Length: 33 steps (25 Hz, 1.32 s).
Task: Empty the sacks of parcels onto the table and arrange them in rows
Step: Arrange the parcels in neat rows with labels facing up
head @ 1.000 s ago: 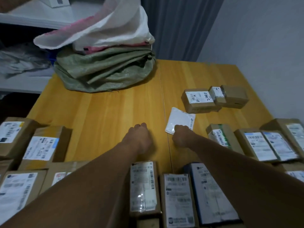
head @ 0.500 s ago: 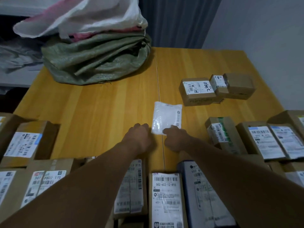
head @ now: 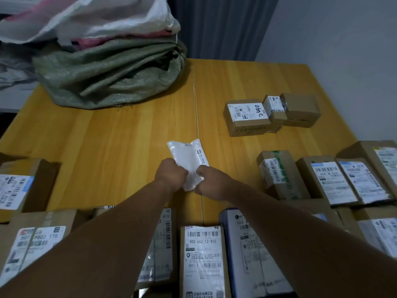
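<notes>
A small white plastic mailer (head: 189, 158) lies at the middle of the wooden table (head: 120, 143). My left hand (head: 170, 174) grips its near left edge and my right hand (head: 209, 179) grips its near right edge, both with curled fingers. Cardboard parcels with white labels lie in rows along the near edge (head: 203, 259), at the left (head: 19, 186) and at the right (head: 330, 181). Three small boxes (head: 247, 117) sit apart at the far right. Folded empty sacks, green (head: 111, 76) under white (head: 96, 20), are piled at the far left corner.
A grey wall (head: 333, 39) runs close along the table's right edge and a dark curtain (head: 214, 26) hangs behind it. Shelving with grey bags (head: 12, 69) stands at the far left. Bare wood shows between the sacks and the near rows.
The white mailer has slid left and toward me, turning lengthwise. My left hand, empty before, now grips it together with my right hand.
</notes>
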Motion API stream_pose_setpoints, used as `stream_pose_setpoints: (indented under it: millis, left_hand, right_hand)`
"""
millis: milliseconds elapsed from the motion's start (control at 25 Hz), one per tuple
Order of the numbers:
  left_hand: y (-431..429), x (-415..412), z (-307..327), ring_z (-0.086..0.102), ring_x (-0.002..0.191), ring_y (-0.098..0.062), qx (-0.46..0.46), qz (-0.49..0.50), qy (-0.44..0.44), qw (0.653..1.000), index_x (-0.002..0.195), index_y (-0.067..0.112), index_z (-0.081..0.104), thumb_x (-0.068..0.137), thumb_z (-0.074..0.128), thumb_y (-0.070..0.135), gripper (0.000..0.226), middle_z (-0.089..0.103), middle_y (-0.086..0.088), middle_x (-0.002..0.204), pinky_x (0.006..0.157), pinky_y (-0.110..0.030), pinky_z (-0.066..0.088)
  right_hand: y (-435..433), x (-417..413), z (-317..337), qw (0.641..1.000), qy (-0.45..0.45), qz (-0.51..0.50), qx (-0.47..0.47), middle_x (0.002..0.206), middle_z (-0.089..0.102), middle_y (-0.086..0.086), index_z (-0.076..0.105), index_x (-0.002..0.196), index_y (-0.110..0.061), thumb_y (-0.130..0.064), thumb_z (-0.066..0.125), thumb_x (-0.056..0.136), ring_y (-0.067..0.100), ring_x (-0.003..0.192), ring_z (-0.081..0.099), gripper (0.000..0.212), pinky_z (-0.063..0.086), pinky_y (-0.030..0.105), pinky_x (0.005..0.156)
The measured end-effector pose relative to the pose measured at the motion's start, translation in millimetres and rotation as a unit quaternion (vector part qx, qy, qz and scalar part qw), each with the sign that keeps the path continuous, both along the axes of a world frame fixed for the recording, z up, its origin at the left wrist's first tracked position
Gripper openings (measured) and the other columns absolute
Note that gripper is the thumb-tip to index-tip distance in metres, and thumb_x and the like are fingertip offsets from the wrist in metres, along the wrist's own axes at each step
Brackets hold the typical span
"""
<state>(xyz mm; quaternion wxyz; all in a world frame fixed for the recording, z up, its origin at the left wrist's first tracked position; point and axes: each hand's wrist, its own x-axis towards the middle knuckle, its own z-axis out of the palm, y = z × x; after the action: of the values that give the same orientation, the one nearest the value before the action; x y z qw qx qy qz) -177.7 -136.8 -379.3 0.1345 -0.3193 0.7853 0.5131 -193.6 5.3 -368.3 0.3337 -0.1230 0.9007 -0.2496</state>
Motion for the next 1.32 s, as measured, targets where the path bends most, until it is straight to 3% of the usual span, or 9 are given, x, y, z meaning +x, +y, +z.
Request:
stream_pose_setpoints:
  millis: [200,280,360,480,640,880,1000,1080,1320]
  left_hand:
    - [4,11,35,0.067,0.082,-0.030,-0.064,-0.043,0.100,0.992,0.106,0.010,0.064,0.082,0.064,0.007,0.024,0.070,-0.011,0.090,0.070,-0.041,0.057]
    - [11,17,53,0.068,0.074,-0.025,-0.011,-0.084,0.129,0.988,0.103,0.013,0.063,0.083,0.065,0.007,0.021,0.070,-0.009,0.084,0.060,-0.037,0.057]
    - [19,23,67,0.066,0.075,-0.022,0.098,-0.087,0.117,0.985,0.102,0.010,0.063,0.083,0.062,0.000,0.022,0.068,-0.009,0.089,0.052,-0.027,0.052]
    - [13,25,70,0.063,0.092,-0.025,0.106,-0.023,0.107,0.988,0.099,0.008,0.066,0.080,0.060,0.004,0.021,0.066,-0.006,0.099,0.059,-0.025,0.047]
    - [-4,36,82,0.059,0.101,-0.028,0.027,-0.018,0.055,0.998,0.134,0.011,0.048,0.083,0.064,0.016,0.054,0.057,-0.008,0.118,0.075,-0.034,0.051]
    - [-9,55,99,0.064,0.097,-0.030,0.119,-0.007,0.079,0.990,0.110,0.005,0.058,0.093,0.055,-0.001,0.018,0.065,-0.013,0.110,0.083,-0.041,0.055]
    - [-3,57,108,0.066,0.085,-0.028,0.122,-0.022,0.099,0.987,0.083,0.010,0.061,0.093,0.054,-0.001,0.016,0.071,-0.015,0.103,0.066,-0.033,0.053]
    - [4,55,110,0.068,0.091,-0.031,0.124,-0.018,0.103,0.987,0.081,0.010,0.060,0.093,0.053,-0.002,0.018,0.071,-0.014,0.103,0.073,-0.041,0.058]
    - [31,39,79,0.066,0.096,-0.034,0.105,0.002,0.078,0.991,0.090,0.005,0.062,0.091,0.040,-0.006,0.025,0.069,-0.013,0.105,0.082,-0.042,0.057]
  right_hand:
    - [-12,2,26,0.955,-0.045,-0.216,-0.199,0.110,0.063,0.005,0.062,0.124,-0.006,-0.022,0.056,0.100,0.020,0.095,0.060,0.030,0.047,0.028,0.074]
    - [-17,4,40,0.907,-0.095,-0.303,-0.277,0.106,0.071,0.003,0.063,0.120,-0.013,-0.035,0.063,0.097,0.020,0.092,0.069,0.032,0.057,0.038,0.079]
    - [-17,6,45,0.888,-0.091,-0.337,-0.299,0.108,0.073,0.010,0.063,0.123,-0.012,-0.025,0.066,0.096,0.028,0.094,0.073,0.031,0.061,0.052,0.083]
    - [-7,12,48,0.879,-0.070,-0.366,-0.297,0.116,0.072,0.012,0.062,0.132,-0.010,-0.003,0.060,0.093,0.032,0.100,0.071,0.039,0.060,0.050,0.084]
    - [11,26,62,0.878,-0.044,-0.374,-0.294,0.113,0.074,0.012,0.064,0.126,-0.004,0.000,0.063,0.092,0.030,0.098,0.073,0.035,0.060,0.041,0.075]
    - [17,52,94,0.873,-0.049,-0.381,-0.302,0.112,0.073,0.016,0.064,0.121,-0.003,0.001,0.058,0.096,0.034,0.099,0.072,0.026,0.058,0.056,0.089]
    - [28,59,113,0.885,0.006,-0.398,-0.242,0.098,0.073,0.015,0.062,0.088,-0.008,-0.001,0.059,0.096,0.030,0.088,0.072,0.011,0.061,0.044,0.078]
    - [38,55,119,0.890,0.051,-0.409,-0.196,0.083,0.062,0.015,0.053,0.074,-0.009,0.004,0.056,0.092,0.027,0.078,0.063,0.023,0.053,0.039,0.068]
    - [74,18,107,0.937,0.086,-0.330,-0.083,0.078,0.050,-0.004,0.047,0.074,-0.027,-0.001,0.054,0.095,0.007,0.065,0.046,0.035,0.041,0.019,0.058]
